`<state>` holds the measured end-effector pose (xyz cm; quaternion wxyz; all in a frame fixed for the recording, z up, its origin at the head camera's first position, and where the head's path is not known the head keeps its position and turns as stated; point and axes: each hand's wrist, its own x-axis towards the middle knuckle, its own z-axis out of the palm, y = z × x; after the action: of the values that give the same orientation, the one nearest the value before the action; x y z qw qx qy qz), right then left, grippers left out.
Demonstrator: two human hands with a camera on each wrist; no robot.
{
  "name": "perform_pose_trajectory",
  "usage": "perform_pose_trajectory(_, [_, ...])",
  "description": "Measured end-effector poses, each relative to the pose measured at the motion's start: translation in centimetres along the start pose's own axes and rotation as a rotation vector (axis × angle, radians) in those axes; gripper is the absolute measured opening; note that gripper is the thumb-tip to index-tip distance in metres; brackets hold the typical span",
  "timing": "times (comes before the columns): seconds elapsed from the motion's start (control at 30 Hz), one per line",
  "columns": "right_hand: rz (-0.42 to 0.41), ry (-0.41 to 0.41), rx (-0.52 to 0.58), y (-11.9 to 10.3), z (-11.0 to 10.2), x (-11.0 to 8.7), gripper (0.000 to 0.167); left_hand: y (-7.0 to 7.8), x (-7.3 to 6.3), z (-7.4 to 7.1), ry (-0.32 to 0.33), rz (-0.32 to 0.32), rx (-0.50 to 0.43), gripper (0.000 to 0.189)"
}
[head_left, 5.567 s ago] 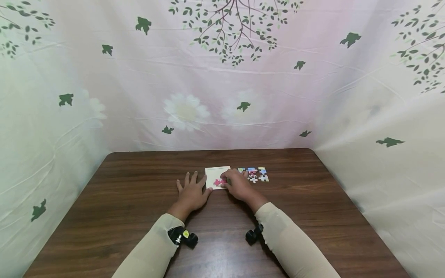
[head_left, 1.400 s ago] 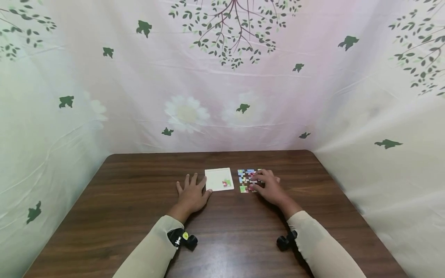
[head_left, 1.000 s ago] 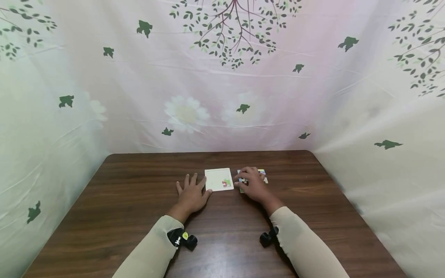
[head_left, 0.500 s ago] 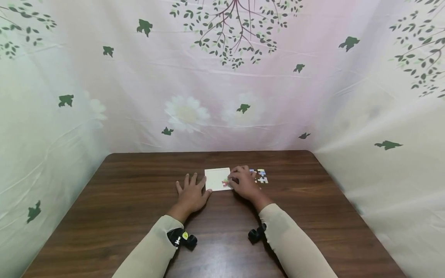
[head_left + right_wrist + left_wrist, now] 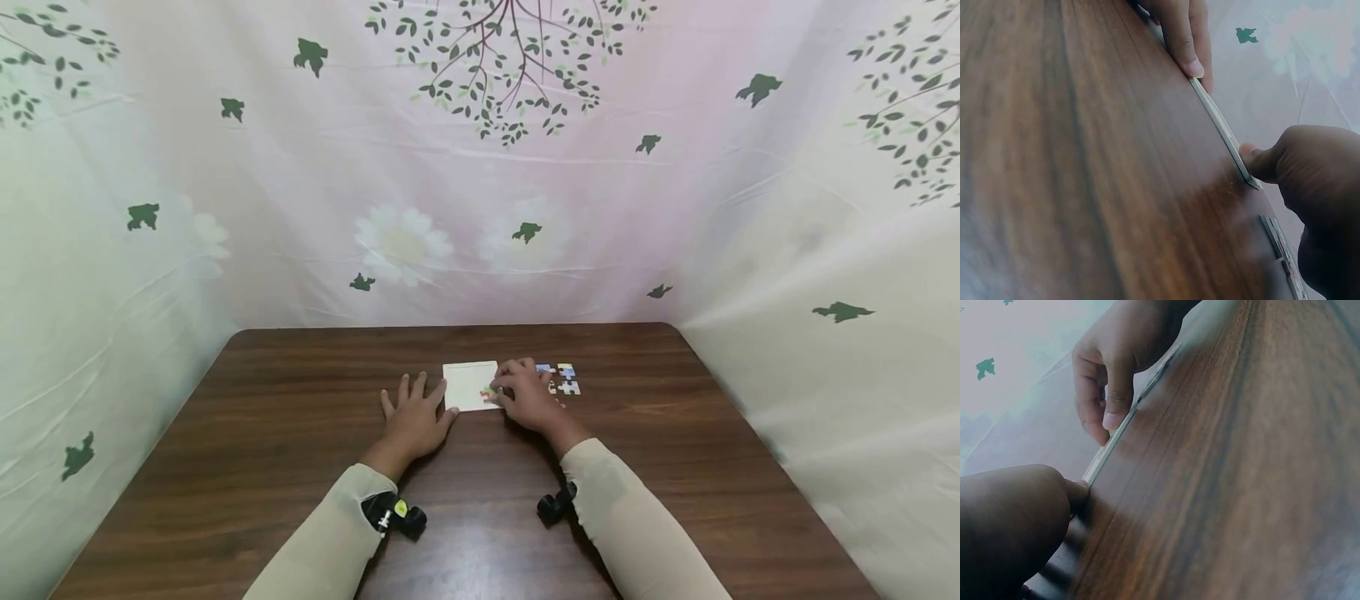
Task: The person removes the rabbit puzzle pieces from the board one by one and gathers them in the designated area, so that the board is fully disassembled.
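A thin white square puzzle board lies near the middle of the table, with a pink-and-green jigsaw piece at its lower right. My left hand rests flat with fingers spread, its thumb and index finger at the board's left edge. In the right wrist view, that thumb's tip touches the board's near edge. Curled over the board's right side, my right hand pinches at the jigsaw piece with thumb and fingertips. Its fingers partly hide the piece and the board's right edge. The left wrist view shows these fingertips low at the board.
More jigsaw pieces lie in rows right of the board, partly hidden behind my right hand. The brown wooden table ends at a patterned cloth hanging at the back and sides.
My right hand has moved left from the loose pieces to the board's right side, staying there over the last half second. The left hand has stayed in place.
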<state>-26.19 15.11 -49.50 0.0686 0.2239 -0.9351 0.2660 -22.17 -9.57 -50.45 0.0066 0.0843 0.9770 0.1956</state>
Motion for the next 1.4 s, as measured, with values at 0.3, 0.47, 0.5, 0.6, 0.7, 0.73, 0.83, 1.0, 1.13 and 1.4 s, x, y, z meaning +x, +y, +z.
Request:
perform_pose_trajectory(0.3, [0.031,-0.019,-0.007,0.01,0.14,0.30,0.011,0.05,-0.11,-0.08,0.008,-0.004,-0.006,0.068])
perform_pose_trajectory(0.47, [0.043,-0.012,-0.005,-0.15,-0.07,0.39,0.015,0.07,0.02,-0.24,0.014,0.002,-0.009,0.068])
perform_pose_trajectory(0.5, [0.043,-0.008,-0.001,-0.21,-0.13,0.36,0.015,0.09,0.04,-0.28,0.015,0.003,-0.009,0.068])
perform_pose_trajectory(0.6, [0.049,0.005,0.015,-0.34,-0.23,0.29,0.017,0.13,0.09,-0.32,0.008,0.001,-0.006,0.068])
perform_pose_trajectory(0.7, [0.058,0.016,0.032,-0.44,-0.26,0.16,0.018,0.15,0.09,-0.27,0.006,0.004,-0.009,0.067])
perform_pose_trajectory(0.73, [0.059,0.020,0.031,-0.46,-0.24,0.12,0.017,0.16,0.08,-0.24,0.006,0.005,-0.011,0.067])
perform_pose_trajectory(0.83, [0.053,0.031,0.036,-0.52,-0.25,0.03,0.017,0.19,0.05,-0.17,0.008,0.005,-0.012,0.067])
perform_pose_trajectory(1.0, [0.022,0.049,0.056,-0.56,-0.38,-0.07,0.019,0.21,0.14,-0.06,0.003,-0.001,0.003,0.068])
perform_pose_trajectory(1.13, [-0.017,0.045,0.046,-0.52,-0.52,-0.12,0.024,0.20,0.20,0.01,0.003,-0.003,0.012,0.068])
perform_pose_trajectory(1.4, [-0.012,0.024,0.032,-0.51,-0.57,-0.08,0.026,0.30,0.16,-0.09,0.006,-0.005,0.006,0.068])
